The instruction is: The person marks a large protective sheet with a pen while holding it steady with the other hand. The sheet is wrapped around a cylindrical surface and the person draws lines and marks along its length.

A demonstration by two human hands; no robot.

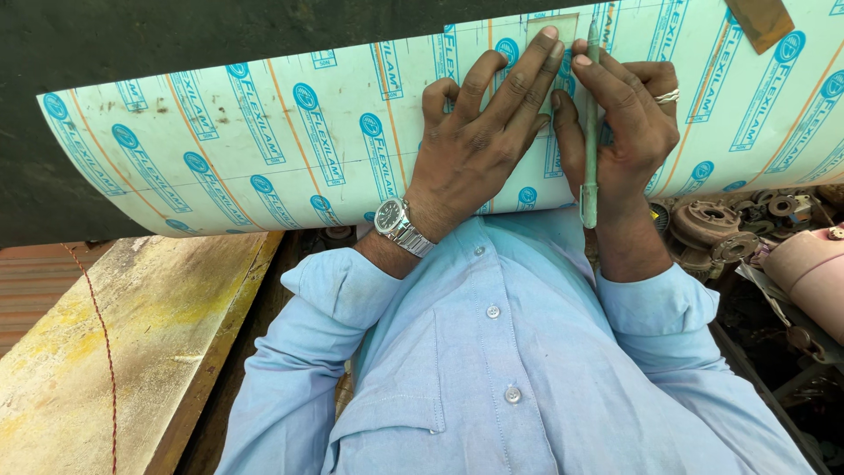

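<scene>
A large curved sheet (264, 132), pale green-white with blue printed ovals and orange lines, bends toward me across the top. My left hand (479, 132), with a silver wristwatch (400, 226), presses flat on a small clear rectangular template (563, 31) lying on the sheet. My right hand (629, 123), wearing a ring, grips a thin green scribing tool (590, 132) upright along the template's right edge, its tip near the top of the sheet. The two hands touch at the fingers. My light blue shirt fills the lower middle.
A worn yellowish wooden board (132, 343) lies at the lower left with a red string across it. Rusty metal parts and gears (721, 233) are piled at the right beside a pink cylinder (813, 273). A brown tape piece (760, 22) sticks to the sheet's top right.
</scene>
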